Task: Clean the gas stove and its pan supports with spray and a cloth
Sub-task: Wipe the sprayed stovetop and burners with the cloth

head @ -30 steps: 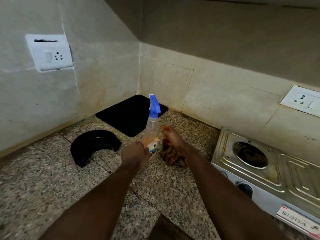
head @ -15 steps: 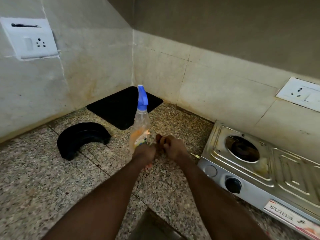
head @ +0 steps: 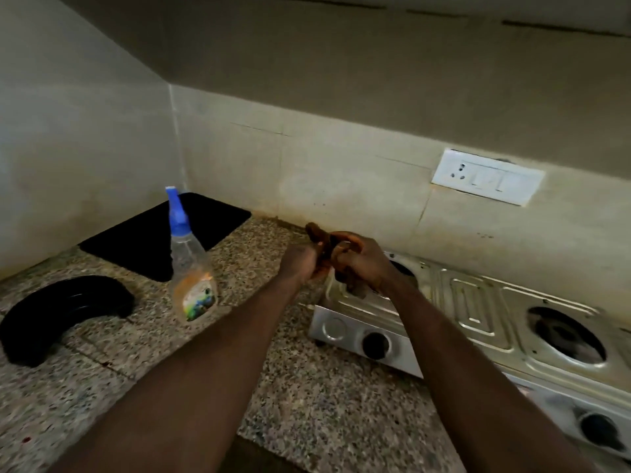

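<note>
Both hands meet above the left end of the stove [head: 478,302], and each has its fingers curled round the same brown cloth [head: 319,233]. The left hand [head: 302,262] grips one side and the right hand [head: 362,264] the other. One end of the cloth sticks up above the knuckles and more of it hangs below the right palm. Held between two hands like this, it looks as though it is being bunched or folded into a pad before wiping, though the blur hides the exact fold.

The spray bottle [head: 191,271] stands upright on the worktop [head: 307,397], well apart from the hands on their left. Standing there, it leaves both hands free and is within easy reach.

No supports sit on the stove's two burner holes, so its steel top is open for the cloth. A black curved piece [head: 61,308] lies at the far left of the worktop, apart from the stove. I cannot tell whether it is a pan support. A black mat [head: 164,237] fills the corner behind the bottle.
</note>
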